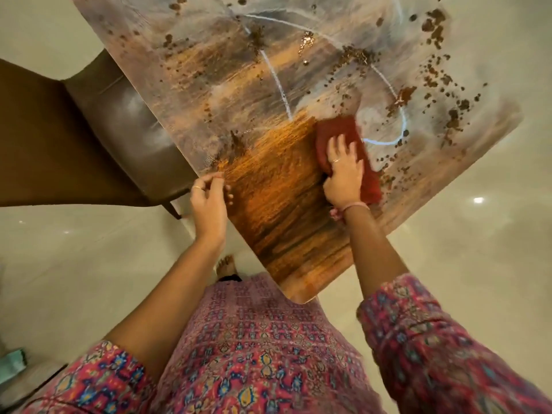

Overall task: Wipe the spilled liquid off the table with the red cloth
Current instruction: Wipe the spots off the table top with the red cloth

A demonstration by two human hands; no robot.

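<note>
Both hands work at the near part of the wooden table [277, 228]. Closest in, the left hand [209, 201] sits at the table's left edge, at about nine o'clock from the right hand, with its fingers curled over the rim and the thumb and forefinger drawn together; whether it pinches anything cannot be told. It wears a ring. Just beyond, at about three o'clock from the left hand, the right hand [343, 174] lies palm down with its fingers spread flat, pressing on the red cloth [337, 130]. That cloth lies flat on the tabletop, under the hand and showing past the fingertips toward twelve o'clock and along the hand's right side. A ring sits on one finger, and a pink band [355, 208] circles the wrist.

Between the hands the wood shows bare and glossy. Farther out, from eleven to two o'clock of the cloth, the surface is smeared pale and dotted with brown spilled liquid [433, 25]. A brown chair [125, 138] stands beside the table's left edge, at ten o'clock. No containers appear.
</note>
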